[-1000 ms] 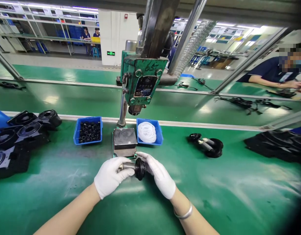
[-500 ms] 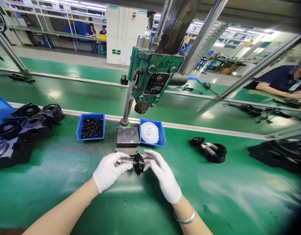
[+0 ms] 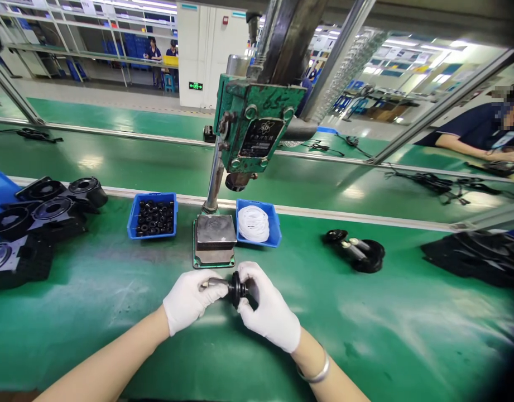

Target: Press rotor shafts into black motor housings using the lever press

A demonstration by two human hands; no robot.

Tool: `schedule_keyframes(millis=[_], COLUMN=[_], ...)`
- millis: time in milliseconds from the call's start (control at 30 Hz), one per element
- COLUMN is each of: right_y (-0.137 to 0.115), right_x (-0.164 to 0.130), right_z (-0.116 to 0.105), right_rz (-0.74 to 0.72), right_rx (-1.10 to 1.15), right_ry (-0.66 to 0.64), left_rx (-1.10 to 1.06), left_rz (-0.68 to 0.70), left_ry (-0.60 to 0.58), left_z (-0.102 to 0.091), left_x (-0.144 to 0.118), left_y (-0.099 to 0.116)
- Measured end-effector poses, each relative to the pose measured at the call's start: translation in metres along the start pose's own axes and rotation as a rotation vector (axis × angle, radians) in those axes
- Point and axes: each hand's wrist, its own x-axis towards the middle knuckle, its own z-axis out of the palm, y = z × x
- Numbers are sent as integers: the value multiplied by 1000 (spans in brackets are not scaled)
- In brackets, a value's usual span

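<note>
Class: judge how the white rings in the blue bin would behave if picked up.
The white rings look thin and lie in a loose overlapping pile, so probably light and floppy. Several would likely lift together, tangled. Their blue bin should stop them rolling.

Factory assembly line: press (image 3: 244, 134), conveyor (image 3: 114, 162)

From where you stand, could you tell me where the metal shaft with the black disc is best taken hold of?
Grip the bare metal shaft, coming from its left end, as the left hand does. It lies level and offers a slim, straight surface; the black disc at the right end, under the right hand, is wider and ribbed.
</note>
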Motion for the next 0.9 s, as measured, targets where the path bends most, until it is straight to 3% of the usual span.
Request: schedule_keyframes(millis=[167,267,333,400,500,567,667,767,833,900], right_y=[0,-1,-2,-5,-11,-15,-12,0,8,12], right_x=[0,0,0,-2,-5,-7,-5,1,4,5], right_z=[5,7,10,14,20,20,10,0,0,4], right_rz=[8,28,25,-7,-74,-90,-91,-31,58,140], right_rx=[-78,-125,-140,-159,-196,-202,-140,-3,75,122], right_ry=[23,60,54,14,-33,-26,63,217,232,181], left_rx=[113,545,975,1269,1376,1412,1489,1574,1610,1633], left_rz=[4,141,255,272,201,169,102,-10,-58,-43], left_ry=[-87,-106,-51,-14,-49,-75,39,328,476,522], left_z=[-11,-13,-5,8,21,17,-12,-61,-94,-121], left_x=[1,1,2,4,9,10,4,-6,-10,-9], left_y=[4,17,25,27,25,24,29,43,56,69])
